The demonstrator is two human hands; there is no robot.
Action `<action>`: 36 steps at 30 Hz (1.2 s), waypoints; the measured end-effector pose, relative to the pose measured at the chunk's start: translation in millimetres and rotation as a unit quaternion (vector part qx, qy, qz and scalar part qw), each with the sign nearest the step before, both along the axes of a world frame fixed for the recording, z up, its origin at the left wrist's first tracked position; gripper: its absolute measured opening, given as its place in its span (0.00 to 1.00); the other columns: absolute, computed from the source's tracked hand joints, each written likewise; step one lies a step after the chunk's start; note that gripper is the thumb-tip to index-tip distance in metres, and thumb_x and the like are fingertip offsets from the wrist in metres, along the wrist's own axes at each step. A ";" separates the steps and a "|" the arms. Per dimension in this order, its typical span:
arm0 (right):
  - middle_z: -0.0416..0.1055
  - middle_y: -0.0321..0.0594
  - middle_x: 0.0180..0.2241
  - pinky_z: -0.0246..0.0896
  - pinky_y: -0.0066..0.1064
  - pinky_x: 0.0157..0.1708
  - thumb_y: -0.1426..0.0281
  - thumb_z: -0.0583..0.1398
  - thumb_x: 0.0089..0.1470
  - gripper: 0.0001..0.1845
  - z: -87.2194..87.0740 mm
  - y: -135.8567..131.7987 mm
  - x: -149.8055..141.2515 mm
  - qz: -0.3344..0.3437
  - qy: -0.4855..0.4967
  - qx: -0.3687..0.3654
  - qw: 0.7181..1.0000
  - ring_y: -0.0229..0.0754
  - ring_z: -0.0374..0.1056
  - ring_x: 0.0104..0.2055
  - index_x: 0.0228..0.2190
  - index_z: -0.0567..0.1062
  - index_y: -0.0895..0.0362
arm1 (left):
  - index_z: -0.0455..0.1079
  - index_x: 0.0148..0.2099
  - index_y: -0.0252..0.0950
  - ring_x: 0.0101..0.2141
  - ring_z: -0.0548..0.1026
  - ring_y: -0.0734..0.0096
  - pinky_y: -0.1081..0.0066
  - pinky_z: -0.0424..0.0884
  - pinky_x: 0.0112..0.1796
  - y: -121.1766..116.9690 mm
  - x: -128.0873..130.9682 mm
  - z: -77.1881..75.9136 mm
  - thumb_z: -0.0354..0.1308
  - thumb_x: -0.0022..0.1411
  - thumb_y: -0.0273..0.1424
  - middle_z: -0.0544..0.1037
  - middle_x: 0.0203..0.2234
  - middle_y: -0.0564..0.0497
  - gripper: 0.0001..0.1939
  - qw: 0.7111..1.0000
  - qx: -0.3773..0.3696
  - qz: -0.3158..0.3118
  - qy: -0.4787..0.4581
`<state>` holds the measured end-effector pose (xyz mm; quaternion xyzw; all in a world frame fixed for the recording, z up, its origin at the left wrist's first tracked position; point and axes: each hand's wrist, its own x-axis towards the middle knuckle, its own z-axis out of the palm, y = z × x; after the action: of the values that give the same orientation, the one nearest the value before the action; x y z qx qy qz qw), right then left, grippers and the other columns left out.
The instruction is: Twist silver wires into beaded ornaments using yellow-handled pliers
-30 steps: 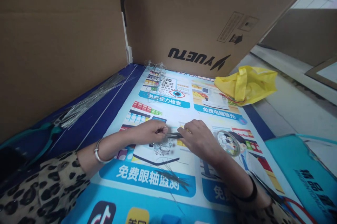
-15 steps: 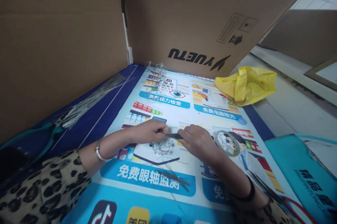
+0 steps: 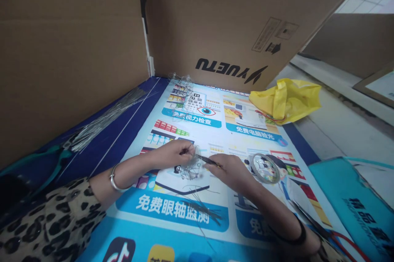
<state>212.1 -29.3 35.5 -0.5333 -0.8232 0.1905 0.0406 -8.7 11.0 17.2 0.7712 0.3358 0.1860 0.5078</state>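
Note:
My left hand (image 3: 179, 153) is closed, pinching thin wire of a small beaded wire piece (image 3: 191, 169) that hangs just below its fingertips. Clear beads show along the thin loops. From the other side my right hand (image 3: 229, 168) grips slim dark tweezers (image 3: 205, 159), their tips pointing left at the wire by my left fingers. Whether the tips touch the wire is too fine to tell. Several loose cut wires (image 3: 203, 209) lie on the printed poster (image 3: 212, 137) below my hands. A round clear dish (image 3: 265, 167) stands right of my right hand.
A bundle of silvery wires (image 3: 106, 118) lies at the left, near teal-handled pliers (image 3: 46, 163). Beaded wire pieces (image 3: 183, 83) are heaped at the back. Cardboard (image 3: 215, 20) walls the far side. A yellow bag (image 3: 285, 100), red-handled scissors (image 3: 341, 239) and a teal pouch (image 3: 353, 200) are rightward.
My right hand has turned and shifted slightly, its fingers lower around the tweezers. More of the tweezers' thin tips shows now. My left hand keeps its pinch in nearly the same place.

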 end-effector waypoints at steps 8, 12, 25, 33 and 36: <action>0.72 0.36 0.29 0.51 0.27 0.30 0.62 0.52 0.57 0.13 -0.7 -0.2 1.0 0.022 0.021 0.020 0.999 0.38 0.66 0.32 0.28 0.73 0.55 | 0.61 0.30 0.34 0.23 0.58 0.78 0.77 0.55 0.24 0.4 -2.5 3.7 0.48 0.56 0.27 0.62 0.22 0.56 0.03 0.999 -0.036 -0.018 -0.008; 0.73 0.36 0.29 0.52 0.27 0.30 0.62 0.52 0.57 0.13 -1.6 0.4 0.8 0.031 0.022 0.026 0.999 0.38 0.67 0.32 0.29 0.73 0.55 | 0.61 0.31 0.34 0.23 0.58 0.78 0.77 0.55 0.24 -0.3 -2.8 6.4 0.49 0.57 0.29 0.61 0.22 0.57 0.04 0.998 -0.057 -0.015 -0.005; 0.71 0.39 0.32 0.53 0.29 0.34 0.65 0.55 0.57 0.09 0.2 -0.3 2.6 0.089 -0.016 0.113 0.990 0.40 0.64 0.36 0.33 0.72 0.56 | 0.62 0.31 0.34 0.23 0.57 0.78 0.77 0.55 0.24 -1.8 -2.3 8.0 0.49 0.56 0.29 0.61 0.22 0.57 0.04 0.998 -0.063 -0.012 0.000; 0.68 0.41 0.28 0.45 0.34 0.32 0.65 0.57 0.56 0.08 12.1 -11.6 -4.5 0.088 -0.129 0.269 0.950 0.43 0.59 0.32 0.31 0.72 0.57 | 0.62 0.30 0.34 0.24 0.59 0.78 0.77 0.56 0.26 -1.3 -1.0 4.6 0.49 0.55 0.26 0.63 0.22 0.57 0.03 1.000 -0.008 0.012 0.006; 0.68 0.41 0.28 0.45 0.34 0.32 0.65 0.58 0.55 0.07 10.9 -14.2 -6.1 0.083 -0.139 0.282 0.946 0.43 0.59 0.32 0.31 0.72 0.57 | 0.62 0.29 0.34 0.24 0.59 0.78 0.77 0.56 0.26 -1.5 -0.5 2.1 0.48 0.54 0.25 0.62 0.22 0.57 0.03 1.000 0.010 0.018 0.004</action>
<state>206.0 -43.5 46.4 -0.4507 -0.8823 -0.1227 0.0584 -9.2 9.5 19.3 0.7709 0.3498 0.1950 0.4954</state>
